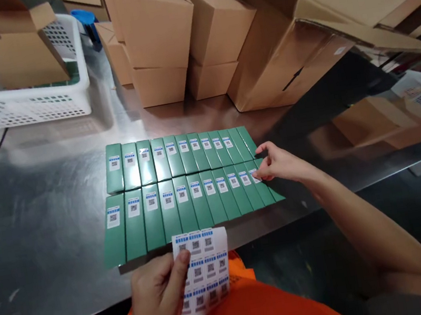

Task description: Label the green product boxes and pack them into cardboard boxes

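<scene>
Two rows of slim green boxes lie side by side on the metal table: a back row (131, 177) and a front row (154, 230). Most carry a white and blue QR label near the top; the last ones at the right end of the back row show none. My left hand (152, 294) grips a sheet of QR stickers (211, 269), thumb on top, below the front row. At the right end of the front row, the fingertips of my right hand (281, 163) are on a QR sticker (254, 176), which lies against a green box and is partly covered by them.
A white plastic basket (46, 106) holding an open carton (14, 55) stands at the back left. Brown cartons (154, 41) are stacked behind the rows. A large open carton (263, 64) stands at the back right, smaller cartons (368, 119) further right. The metal table's (42, 205) front edge is near me.
</scene>
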`<action>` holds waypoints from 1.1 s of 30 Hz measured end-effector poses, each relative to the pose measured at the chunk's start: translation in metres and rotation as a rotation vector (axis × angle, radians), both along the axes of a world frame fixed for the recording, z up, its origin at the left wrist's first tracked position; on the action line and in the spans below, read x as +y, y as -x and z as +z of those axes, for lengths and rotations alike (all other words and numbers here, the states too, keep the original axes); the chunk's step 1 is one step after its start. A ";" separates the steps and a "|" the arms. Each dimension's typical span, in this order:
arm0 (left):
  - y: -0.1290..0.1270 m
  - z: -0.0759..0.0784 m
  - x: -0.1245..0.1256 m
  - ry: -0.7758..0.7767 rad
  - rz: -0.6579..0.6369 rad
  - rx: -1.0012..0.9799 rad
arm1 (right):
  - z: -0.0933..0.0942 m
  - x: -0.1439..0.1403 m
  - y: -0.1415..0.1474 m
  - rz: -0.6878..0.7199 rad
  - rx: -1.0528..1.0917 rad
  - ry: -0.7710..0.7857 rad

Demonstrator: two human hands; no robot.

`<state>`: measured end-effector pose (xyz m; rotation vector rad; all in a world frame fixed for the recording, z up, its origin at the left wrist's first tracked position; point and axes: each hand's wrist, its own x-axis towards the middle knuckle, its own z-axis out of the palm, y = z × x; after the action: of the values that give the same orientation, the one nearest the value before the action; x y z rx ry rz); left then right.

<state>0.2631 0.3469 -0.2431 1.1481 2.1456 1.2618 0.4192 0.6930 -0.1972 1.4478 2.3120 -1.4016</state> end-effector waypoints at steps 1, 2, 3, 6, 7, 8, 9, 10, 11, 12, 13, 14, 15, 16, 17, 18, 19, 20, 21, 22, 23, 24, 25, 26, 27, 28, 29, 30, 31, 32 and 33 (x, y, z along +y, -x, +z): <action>0.000 0.001 0.000 -0.014 0.006 0.001 | 0.002 0.003 0.001 0.032 -0.073 -0.094; 0.000 0.003 0.001 -0.030 0.018 0.002 | 0.005 0.005 0.002 0.067 -0.155 -0.213; 0.001 0.004 0.001 -0.049 0.032 0.004 | 0.008 0.005 0.003 0.100 -0.223 -0.344; 0.002 0.008 0.001 -0.097 0.072 0.004 | 0.017 -0.015 0.006 0.151 -0.147 -0.608; 0.003 0.009 0.001 -0.107 0.075 0.006 | 0.018 -0.029 0.008 0.173 -0.025 -0.575; 0.003 0.009 0.002 -0.114 0.075 0.010 | 0.019 -0.045 0.010 0.208 0.120 -0.497; 0.004 0.009 0.002 -0.122 0.073 0.020 | 0.018 -0.063 0.012 0.272 0.242 -0.369; 0.004 0.010 0.003 -0.127 0.069 0.032 | 0.018 -0.081 0.015 0.348 0.340 -0.257; 0.004 0.010 0.004 -0.132 0.060 0.050 | 0.016 -0.098 0.018 0.416 0.409 -0.173; 0.004 0.010 0.005 -0.132 0.047 0.068 | 0.015 -0.112 0.022 0.474 0.458 -0.111; 0.004 0.010 0.006 -0.128 0.030 0.083 | 0.013 -0.125 0.025 0.509 0.501 -0.084; 0.004 0.010 0.006 -0.121 0.015 0.094 | 0.012 -0.134 0.029 0.526 0.542 -0.081; 0.003 0.010 0.007 -0.107 0.006 0.099 | 0.011 -0.141 0.031 0.537 0.584 -0.095; 0.003 0.010 0.007 -0.090 0.003 0.100 | 0.010 -0.145 0.033 0.551 0.622 -0.121; 0.002 0.009 0.008 -0.075 0.009 0.097 | 0.010 -0.148 0.034 0.570 0.658 -0.150; 0.002 0.009 0.008 -0.060 0.020 0.089 | 0.011 -0.149 0.034 0.594 0.690 -0.172; 0.002 0.009 0.008 -0.054 0.029 0.082 | 0.013 -0.148 0.032 0.617 0.722 -0.170; 0.002 0.008 0.008 -0.053 0.036 0.077 | 0.015 -0.146 0.031 0.624 0.755 -0.146; 0.002 0.008 0.007 -0.056 0.042 0.073 | 0.019 -0.142 0.029 0.602 0.793 -0.114; 0.002 0.007 0.007 -0.062 0.044 0.071 | 0.023 -0.135 0.028 0.552 0.832 -0.092; 0.002 0.007 0.006 -0.069 0.045 0.071 | 0.027 -0.125 0.027 0.471 0.856 -0.093; 0.002 0.006 0.006 -0.076 0.043 0.070 | 0.031 -0.112 0.028 0.367 0.856 -0.120; 0.002 0.006 0.005 -0.082 0.038 0.070 | 0.034 -0.096 0.030 0.257 0.831 -0.166; 0.001 0.005 0.005 -0.084 0.029 0.069 | 0.036 -0.079 0.032 0.160 0.781 -0.213; 0.001 0.005 0.005 -0.091 0.018 0.070 | 0.037 -0.059 0.036 0.088 0.713 -0.245; 0.000 0.005 0.005 -0.099 0.008 0.074 | 0.037 -0.039 0.039 0.055 0.648 -0.252; -0.001 0.005 0.005 -0.104 0.000 0.082 | 0.036 -0.020 0.044 0.046 0.576 -0.228; -0.001 0.006 0.006 -0.109 -0.005 0.091 | 0.034 -0.002 0.048 0.038 0.507 -0.184; -0.002 0.006 0.006 -0.115 -0.009 0.099 | 0.032 0.013 0.053 0.020 0.434 -0.130; -0.003 0.006 0.006 -0.117 -0.010 0.105 | 0.029 0.026 0.058 -0.009 0.360 -0.082; -0.003 0.006 0.005 -0.117 -0.013 0.109 | 0.026 0.035 0.062 -0.045 0.295 -0.046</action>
<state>0.2663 0.3522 -0.2374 1.3047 2.1617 1.3642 0.3574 0.7284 -0.1715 1.3958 2.5099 -1.6877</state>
